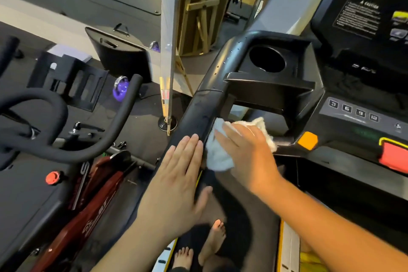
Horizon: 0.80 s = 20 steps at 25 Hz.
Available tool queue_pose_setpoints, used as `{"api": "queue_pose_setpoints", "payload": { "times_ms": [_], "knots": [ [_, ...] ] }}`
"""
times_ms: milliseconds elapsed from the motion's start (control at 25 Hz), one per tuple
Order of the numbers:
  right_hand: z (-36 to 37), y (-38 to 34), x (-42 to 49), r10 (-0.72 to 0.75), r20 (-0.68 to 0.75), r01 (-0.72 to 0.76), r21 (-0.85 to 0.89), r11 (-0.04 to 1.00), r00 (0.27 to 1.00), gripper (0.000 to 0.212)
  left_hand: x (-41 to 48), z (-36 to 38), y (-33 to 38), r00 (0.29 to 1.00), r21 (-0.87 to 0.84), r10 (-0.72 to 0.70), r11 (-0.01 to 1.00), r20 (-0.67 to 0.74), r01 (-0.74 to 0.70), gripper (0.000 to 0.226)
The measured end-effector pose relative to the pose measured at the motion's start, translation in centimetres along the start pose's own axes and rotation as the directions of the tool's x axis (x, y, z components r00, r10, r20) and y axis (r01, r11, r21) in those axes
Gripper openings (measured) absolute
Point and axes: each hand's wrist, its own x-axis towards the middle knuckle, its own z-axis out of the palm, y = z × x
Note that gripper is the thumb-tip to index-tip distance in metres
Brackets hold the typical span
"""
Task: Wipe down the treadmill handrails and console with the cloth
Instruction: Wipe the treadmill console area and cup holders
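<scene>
Beside the treadmill console (353, 117), I lay my left hand (176, 179) flat on the left handrail (198, 112). My right hand (245, 152), fingers straight, presses the cloth (218, 157) against its inner side. The cloth looks soft and light, probably best bunched under the palm.

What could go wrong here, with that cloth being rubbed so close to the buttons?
1. The right hand presses the cloth on the inner side of the handrail, near the orange button and number keys. A stray sweep might press one while bare feet stand on the belt.
2. The left hand lies flat on the handrail, not gripping, so a jolt could unbalance the person.
</scene>
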Motion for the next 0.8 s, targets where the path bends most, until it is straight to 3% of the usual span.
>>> {"api": "queue_pose_setpoints", "payload": {
  "times_ms": [80,120,200,280,320,400,480,520,600,680,800],
  "knots": [
    [-1.9,4.7,-3.7,-0.13,0.034,0.131,-0.013,0.991,0.991,0.064,-0.1,0.0,-0.1,1.0,0.017,-0.002,1.0,0.007,0.002,0.086],
    [-3.2,6.7,-4.9,-0.108,0.066,0.11,-0.038,0.993,0.992,0.064,0.0,-0.1,-0.1,1.0,0.028,0.0,1.0,0.009,0.0,0.087],
    [-4.4,7.6,-4.0,0.097,0.162,-0.089,-0.06,0.994,0.982,0.059,0.3,-0.2,0.0,1.0,0.058,-0.001,0.998,0.01,0.001,0.089],
    [-3.7,3.9,0.3,0.308,0.294,-0.27,-0.162,0.949,0.905,0.051,0.4,-0.2,0.1,1.0,0.066,-0.002,0.998,0.005,0.002,0.089],
    [-3.1,1.3,1.9,0.343,0.336,-0.296,-0.183,0.938,0.877,0.047,0.3,-0.2,0.1,1.0,0.06,0.0,0.998,0.001,0.0,0.088],
    [-2.0,-1.6,2.4,0.209,0.223,-0.186,-0.117,0.976,0.952,0.029,0.1,0.0,0.0,1.0,0.05,0.005,0.999,-0.002,-0.005,0.087],
    [-2.0,1.1,-0.5,0.058,0.068,-0.062,0.069,0.996,0.996,0.036,0.0,0.1,-0.1,1.0,0.049,0.014,0.999,0.002,-0.014,0.086],
    [-3.5,3.3,-2.3,0.015,0.08,-0.022,0.092,0.996,0.997,0.046,0.0,0.1,-0.2,1.0,0.046,0.013,0.999,0.004,-0.013,0.086],
    [-5.9,8.3,-3.2,-0.014,0.123,0.013,0.011,1.0,0.992,0.048,0.1,0.0,-0.1,1.0,0.049,0.016,0.999,0.002,-0.016,0.086],
    [-7.2,12.4,0.2,0.076,0.207,-0.04,-0.171,0.984,0.975,0.047,0.2,0.0,-0.1,1.0,0.063,0.017,0.998,0.012,-0.017,0.085],
    [-7.8,14.5,4.4,0.137,0.192,-0.064,-0.347,0.936,0.972,0.026,0.2,-0.1,-0.3,1.0,0.05,0.007,0.999,0.014,-0.008,0.084]
  ]
}}
